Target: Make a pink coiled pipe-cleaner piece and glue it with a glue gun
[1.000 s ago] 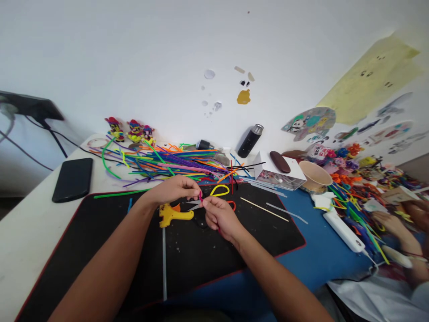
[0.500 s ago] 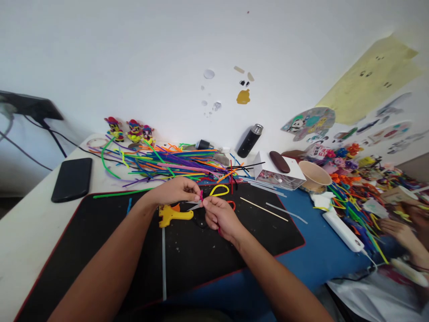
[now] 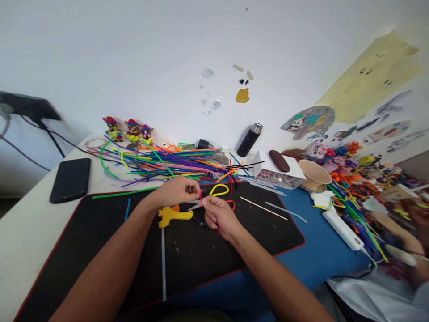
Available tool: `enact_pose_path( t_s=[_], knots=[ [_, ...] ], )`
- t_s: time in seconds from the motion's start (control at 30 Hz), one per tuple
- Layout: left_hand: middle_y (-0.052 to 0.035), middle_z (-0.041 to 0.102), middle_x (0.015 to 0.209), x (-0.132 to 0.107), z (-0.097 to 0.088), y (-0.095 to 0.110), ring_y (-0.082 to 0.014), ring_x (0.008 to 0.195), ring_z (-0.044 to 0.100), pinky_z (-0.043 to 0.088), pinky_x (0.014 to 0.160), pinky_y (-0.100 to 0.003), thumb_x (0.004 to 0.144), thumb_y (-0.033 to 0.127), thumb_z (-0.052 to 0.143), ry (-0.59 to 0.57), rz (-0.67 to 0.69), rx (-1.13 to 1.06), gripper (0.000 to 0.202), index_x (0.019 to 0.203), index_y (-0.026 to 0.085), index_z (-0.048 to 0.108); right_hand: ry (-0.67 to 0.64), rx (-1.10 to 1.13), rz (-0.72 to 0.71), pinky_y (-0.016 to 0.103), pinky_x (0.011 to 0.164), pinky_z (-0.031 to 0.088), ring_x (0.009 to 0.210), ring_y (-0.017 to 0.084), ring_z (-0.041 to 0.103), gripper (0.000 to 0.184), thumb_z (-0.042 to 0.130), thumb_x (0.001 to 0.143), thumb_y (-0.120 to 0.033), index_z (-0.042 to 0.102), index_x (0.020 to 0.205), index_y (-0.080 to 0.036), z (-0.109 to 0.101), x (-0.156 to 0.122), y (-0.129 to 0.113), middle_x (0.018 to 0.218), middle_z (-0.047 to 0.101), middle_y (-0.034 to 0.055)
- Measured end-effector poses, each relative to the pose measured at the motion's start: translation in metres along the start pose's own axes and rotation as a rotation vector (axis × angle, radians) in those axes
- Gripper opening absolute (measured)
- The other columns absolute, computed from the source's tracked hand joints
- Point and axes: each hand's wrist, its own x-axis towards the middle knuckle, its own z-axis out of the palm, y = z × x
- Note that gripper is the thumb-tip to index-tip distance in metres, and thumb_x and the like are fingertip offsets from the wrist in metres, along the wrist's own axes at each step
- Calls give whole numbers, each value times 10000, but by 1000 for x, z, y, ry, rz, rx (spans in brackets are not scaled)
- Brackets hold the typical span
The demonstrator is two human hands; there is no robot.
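Note:
Between my two hands is a magenta pipe cleaner (image 3: 201,195), bent at its upper end. My left hand (image 3: 181,190) pinches it from the left with thumb and fingers. My right hand (image 3: 219,215) is closed around it, and a bit of its magenta tail shows under the palm. Just behind the right hand lie scissors with yellow and red handle loops (image 3: 219,190), their blades partly covered by my fingers. A yellow glue gun (image 3: 174,215) rests below my left hand, with a clear glue stick (image 3: 164,264) running from it towards me.
Many coloured pipe cleaners (image 3: 174,163) are heaped behind the black mat (image 3: 261,237). A phone (image 3: 70,180) lies left; a dark bottle (image 3: 250,140), white box (image 3: 295,167) and bowl (image 3: 313,175) stand at the back right. Another person's arm (image 3: 398,232) reaches in from the right.
My hands stay nearly in place, still gripping the magenta pipe cleaner, its upper end now slightly more curved. At the right, the other person's arm has shifted. The view has moved slightly.

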Motion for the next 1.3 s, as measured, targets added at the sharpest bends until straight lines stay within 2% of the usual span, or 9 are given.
enact_pose_path(
  t_s=[0.33, 0.4, 0.5, 0.57, 0.8, 0.9, 1.0, 1.13, 1.3],
  knots=[
    [10, 672, 681, 2, 6, 5, -164, 636, 587, 415, 627, -260, 778, 278, 624, 140, 9, 141, 103, 779, 202, 693, 60, 3, -4, 212, 363, 133, 321, 49, 248, 462, 869, 783, -585, 669, 883, -181, 3, 7, 0, 409, 347, -149],
    [-1, 677, 696, 2, 3, 1, -174, 641, 580, 392, 614, -270, 767, 253, 631, 229, -5, 231, 68, 757, 207, 680, 37, -15, -6, 212, 364, 143, 320, 48, 249, 457, 862, 792, -588, 674, 871, -179, 6, 4, -1, 407, 347, -149],
    [-12, 682, 720, 1, -5, -6, -183, 662, 578, 373, 609, -276, 758, 247, 648, 379, -19, 291, 49, 741, 208, 673, -76, -96, 34, 215, 370, 204, 319, 57, 299, 444, 843, 825, -589, 690, 867, -174, 11, -4, -2, 405, 374, -139],
    [-5, 686, 714, -1, -11, -9, -181, 664, 592, 394, 622, -269, 817, 304, 637, 344, -2, 177, 127, 788, 203, 707, -111, -125, 56, 216, 372, 224, 318, 61, 316, 449, 834, 834, -599, 695, 877, -174, 14, -8, -2, 404, 381, -139],
    [-40, 736, 753, -3, -14, -2, -186, 717, 655, 487, 706, -269, 980, 506, 533, 100, 38, 7, 436, 842, 174, 779, -61, -69, 9, 210, 361, 190, 312, 46, 266, 451, 827, 844, -598, 702, 905, -169, 11, -7, -3, 408, 355, -153],
    [-42, 742, 784, -6, -15, 2, -187, 736, 665, 496, 692, -262, 965, 557, 592, -26, 20, -69, 444, 962, 166, 800, -61, -75, 19, 209, 363, 191, 311, 47, 274, 453, 824, 848, -602, 697, 900, -170, 10, -7, -2, 406, 360, -151],
    [-49, 776, 893, -9, -17, 6, -193, 821, 684, 506, 744, -260, 922, 538, 682, -113, 9, -115, 390, 1018, 179, 803, -57, -77, 24, 212, 367, 188, 311, 46, 272, 451, 822, 851, -601, 691, 900, -172, 12, -8, -1, 408, 359, -152],
    [-48, 756, 867, -8, -14, 6, -191, 813, 669, 508, 771, -280, 859, 505, 743, -97, 5, -193, 340, 905, 170, 766, -59, -69, 20, 213, 366, 187, 314, 48, 271, 450, 827, 843, -601, 693, 898, -175, 14, -8, -2, 413, 359, -151],
    [-25, 702, 754, -3, -7, 5, -176, 726, 635, 502, 720, -287, 850, 500, 735, 3, -14, -212, 329, 808, 175, 699, -6, -46, -5, 215, 366, 180, 319, 45, 255, 448, 828, 843, -596, 693, 898, -173, 11, -7, -2, 418, 354, -148]
  ],
)
